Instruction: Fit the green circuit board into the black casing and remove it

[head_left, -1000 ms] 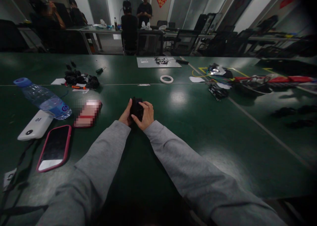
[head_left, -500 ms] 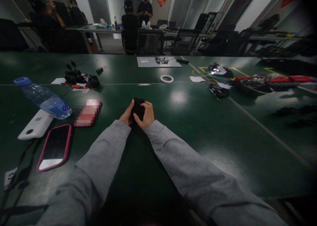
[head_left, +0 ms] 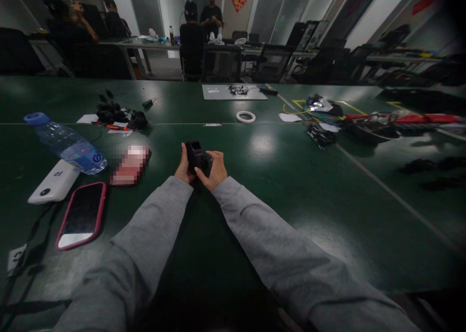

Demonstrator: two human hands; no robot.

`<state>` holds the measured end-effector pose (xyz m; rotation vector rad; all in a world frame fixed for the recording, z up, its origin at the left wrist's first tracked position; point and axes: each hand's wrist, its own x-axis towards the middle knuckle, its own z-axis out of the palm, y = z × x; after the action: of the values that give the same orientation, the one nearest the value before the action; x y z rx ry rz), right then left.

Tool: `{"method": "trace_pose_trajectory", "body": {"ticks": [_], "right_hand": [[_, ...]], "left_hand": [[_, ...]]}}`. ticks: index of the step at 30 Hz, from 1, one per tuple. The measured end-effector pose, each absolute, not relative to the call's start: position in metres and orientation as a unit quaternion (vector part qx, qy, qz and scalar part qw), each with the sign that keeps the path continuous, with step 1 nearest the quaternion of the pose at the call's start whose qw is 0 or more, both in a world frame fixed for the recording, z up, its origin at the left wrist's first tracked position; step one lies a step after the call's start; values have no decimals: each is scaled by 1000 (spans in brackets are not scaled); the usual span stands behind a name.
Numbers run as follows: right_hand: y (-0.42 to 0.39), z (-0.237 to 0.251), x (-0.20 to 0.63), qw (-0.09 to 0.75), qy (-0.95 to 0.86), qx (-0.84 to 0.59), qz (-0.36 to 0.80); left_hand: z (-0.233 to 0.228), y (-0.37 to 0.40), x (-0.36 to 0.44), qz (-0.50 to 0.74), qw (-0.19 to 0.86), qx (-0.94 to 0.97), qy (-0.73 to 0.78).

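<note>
In the head view, a small black device (head_left: 197, 156), boxy and rigid with what looks like a little screen or lens window on its upper face, sits between both hands just above the green counter (head_left: 291, 176). It looks hard-shelled and light enough for fingertips alone, probably smooth plastic that could slip, and its window is likely the fragile part, so the plain side walls and lower corners seem the best places to hold. The left hand (head_left: 183, 167) cups its left side, thumb up along the edge; the right hand (head_left: 214, 169) closes on the right side and front, fingers curled over the near face. Both hands are clamped on it rather than spread, and it stands roughly upright, tilted a little away. Grey sleeves run back toward the camera. To the left, well apart, lie a phone (head_left: 82, 214), a white pack (head_left: 54, 181) and a bottle (head_left: 65, 142) on its side. Farther off are black parts (head_left: 120, 116) and a tape ring (head_left: 245, 116). People sit at desks beyond.
</note>
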<state>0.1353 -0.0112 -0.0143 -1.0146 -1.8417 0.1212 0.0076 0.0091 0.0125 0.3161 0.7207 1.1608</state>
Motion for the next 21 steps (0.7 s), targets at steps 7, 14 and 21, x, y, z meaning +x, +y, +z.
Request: {"method": "trace_pose_trajectory", "body": {"ticks": [7,14,21], "right_hand": [[-11,-22,134,452,-776,-430,91],[-16,-12,136,510,-746,-426,33],[-14,0,147,580,-694,-426,-10]], "left_hand": [[7,11,10,556,769,147,279],[3,9,13,563,738,188,321],[3,12,10,598,728,154,298]]}}
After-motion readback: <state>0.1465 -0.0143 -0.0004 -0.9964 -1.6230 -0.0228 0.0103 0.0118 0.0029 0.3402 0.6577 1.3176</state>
